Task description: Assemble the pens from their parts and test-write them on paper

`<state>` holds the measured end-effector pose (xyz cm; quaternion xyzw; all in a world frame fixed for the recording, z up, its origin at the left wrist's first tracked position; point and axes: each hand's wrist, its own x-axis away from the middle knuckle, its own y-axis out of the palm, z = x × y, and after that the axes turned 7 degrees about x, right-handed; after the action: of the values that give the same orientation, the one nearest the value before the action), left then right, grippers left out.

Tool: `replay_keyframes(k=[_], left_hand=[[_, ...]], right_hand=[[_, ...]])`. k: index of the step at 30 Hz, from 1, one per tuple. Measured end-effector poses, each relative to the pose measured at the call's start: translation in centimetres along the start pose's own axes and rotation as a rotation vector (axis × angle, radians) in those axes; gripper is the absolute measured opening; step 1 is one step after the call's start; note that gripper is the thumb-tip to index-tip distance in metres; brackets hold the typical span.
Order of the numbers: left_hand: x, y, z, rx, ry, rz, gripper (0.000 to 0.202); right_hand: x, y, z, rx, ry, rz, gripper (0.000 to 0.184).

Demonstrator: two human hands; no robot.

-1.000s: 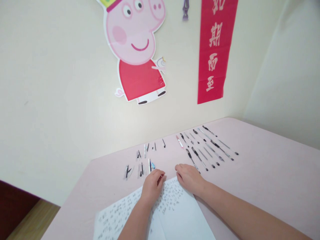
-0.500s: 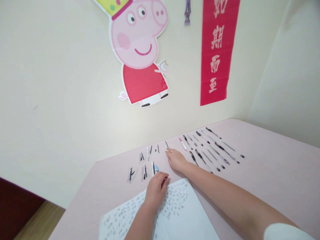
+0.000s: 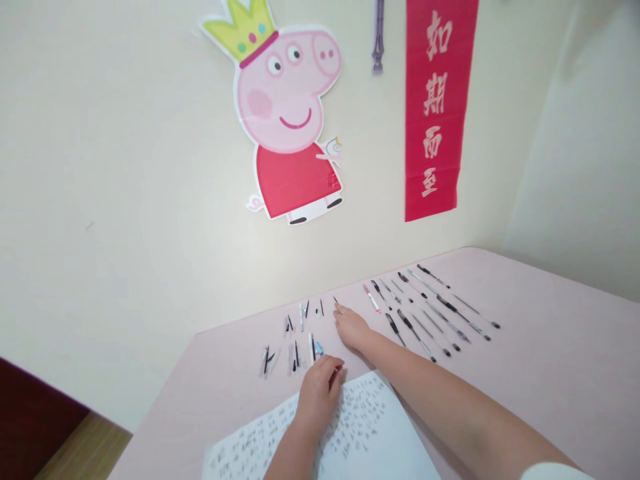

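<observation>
My right hand (image 3: 353, 328) reaches far across the pink table (image 3: 550, 353). Its fingers are drawn together, and the tips pinch a small black pen part (image 3: 335, 300) lying alone near the wall. My left hand (image 3: 319, 390) rests curled on the top edge of a handwritten sheet of paper (image 3: 365, 427). Something small and red shows under its fingers, which I cannot make out. A group of short pen parts and caps (image 3: 295, 350) lies just left of both hands. Several pens and refills (image 3: 433, 310) lie in rows to the right.
The table's far edge meets a cream wall bearing a cartoon pig sticker (image 3: 293, 133), a red banner (image 3: 435, 107) and a purple hanging ornament (image 3: 379, 33). Wooden floor (image 3: 85, 453) shows beyond the table's left edge.
My right hand left the paper's top edge and stretched forward to the lone black part near the wall. My left hand stayed curled on the paper. The view tilted slightly.
</observation>
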<state>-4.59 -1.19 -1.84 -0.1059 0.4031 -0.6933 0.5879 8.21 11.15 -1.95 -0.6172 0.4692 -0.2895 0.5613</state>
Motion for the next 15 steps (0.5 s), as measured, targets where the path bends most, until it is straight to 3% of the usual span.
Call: replay_keyframes(k=[8,15], left_hand=[[0.0,-0.2,0.3,0.012,-0.002,-0.006,0.018],[-0.1,-0.1,0.2,0.010,-0.013,-0.005,0.018]], right_hand=[[4.5,-0.2,0.1,0.029,-0.089,0.063,0.040],[4.9,-0.7,0.2,0.015,-0.107,0.146,0.031]])
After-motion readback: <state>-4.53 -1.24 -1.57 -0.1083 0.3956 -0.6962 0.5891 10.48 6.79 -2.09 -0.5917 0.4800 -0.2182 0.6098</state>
